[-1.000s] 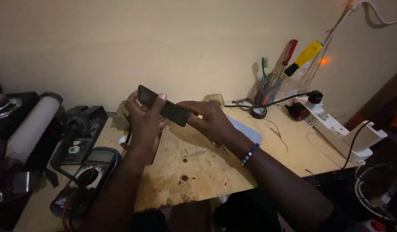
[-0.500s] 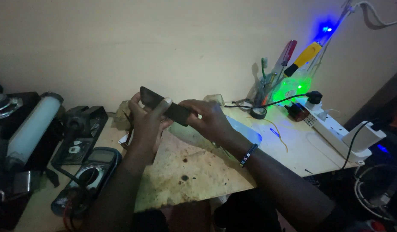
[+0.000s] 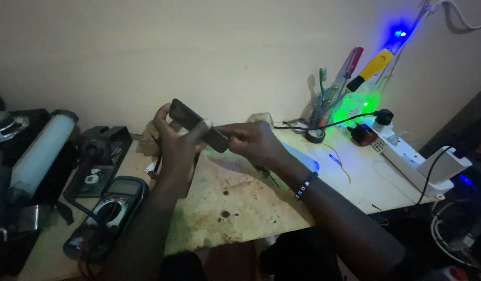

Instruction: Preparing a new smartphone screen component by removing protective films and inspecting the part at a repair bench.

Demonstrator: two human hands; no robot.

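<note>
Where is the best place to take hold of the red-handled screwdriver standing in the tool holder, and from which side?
Probably grip the red-handled screwdriver by its handle, coming from above. It leans upright in the holder, handle topmost and free, its shaft buried among other tools.

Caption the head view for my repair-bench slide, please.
Both hands, left hand and right hand, hold a dark phone above a stained workbench.

Electronics repair bench (multimeter (image 3: 108, 221), screwdrivers (image 3: 349, 67)).

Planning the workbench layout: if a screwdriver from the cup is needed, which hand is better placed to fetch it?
Right. The right hand is on the cup's side, while the left hand cradles the phone.
</note>
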